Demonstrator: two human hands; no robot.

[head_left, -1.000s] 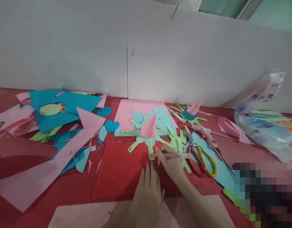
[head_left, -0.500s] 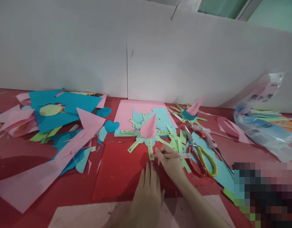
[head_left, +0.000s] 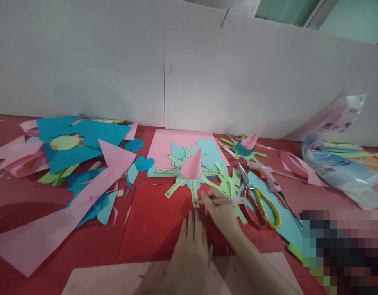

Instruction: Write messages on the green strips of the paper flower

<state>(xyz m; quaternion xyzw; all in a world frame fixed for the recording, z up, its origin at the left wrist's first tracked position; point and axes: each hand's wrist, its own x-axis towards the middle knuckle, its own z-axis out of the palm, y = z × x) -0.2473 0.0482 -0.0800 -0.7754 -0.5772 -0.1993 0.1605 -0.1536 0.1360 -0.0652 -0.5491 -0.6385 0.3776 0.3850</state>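
Head view: almost nothing has shifted in the last second, so the work holds steady. The right hand (head_left: pixel 220 211) stays pinched around a pen (head_left: pixel 228 200), its tip at the green strip (head_left: pixel 195 196) below the pink cone (head_left: pixel 192 166). The left hand (head_left: pixel 190 250) lies flat, fingers extended, fingertips just under that strip, mid-table toward the near edge.

The scissors (head_left: pixel 259 200) with a red and a yellow handle lie on the red tabletop (head_left: pixel 38 196), and I take them as landmark. Just behind them lies a pink glue gun (head_left: pixel 268 177). Behind that stands a second paper flower (head_left: pixel 245 146) with a pink cone. Far to the right of the scissors is a plastic bag (head_left: pixel 342 164). Far to the left is a heap of blue and pink paper scraps (head_left: pixel 81 151); a blue paper heart (head_left: pixel 144 163) lies between. A white board wall (head_left: pixel 115 61) stands behind all.
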